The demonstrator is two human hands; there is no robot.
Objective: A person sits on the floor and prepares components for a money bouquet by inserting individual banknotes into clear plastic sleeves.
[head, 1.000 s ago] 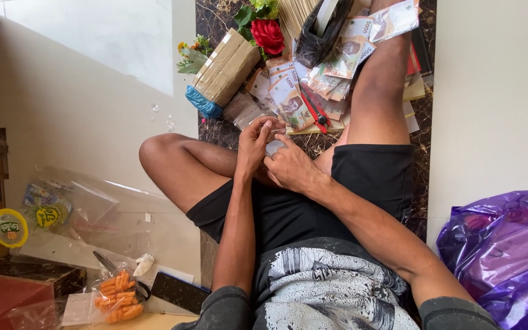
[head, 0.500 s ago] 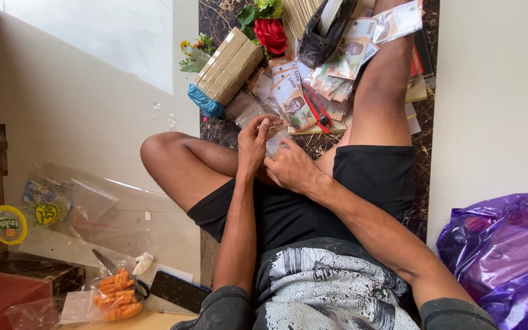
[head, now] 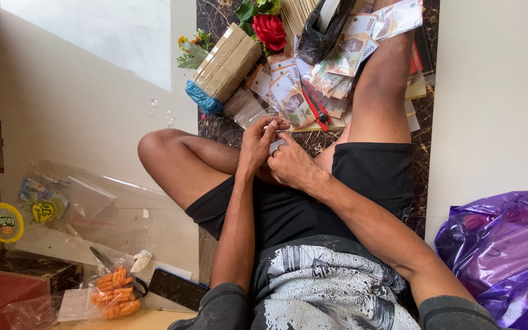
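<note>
I sit on the floor with my legs folded, both hands meeting over my lap. My left hand (head: 256, 142) and my right hand (head: 291, 164) pinch a small pale piece (head: 276, 145) between their fingertips; it is too small to identify. Just beyond the hands lie several banknotes in clear sleeves (head: 288, 91) on a dark marble floor strip (head: 215, 128). A red-handled cutter (head: 316, 109) lies among the notes.
A tan wrapped bundle (head: 227, 60), a red rose (head: 270, 29) and a black bag (head: 322, 33) lie farther out. A purple plastic bag (head: 502, 256) sits at right. At left are clear plastic bags (head: 93, 201), a packet of orange pieces (head: 114, 296) and a black phone (head: 175, 288).
My hands stay together on the small piece, with only slight finger motion. The view has shifted a little.
</note>
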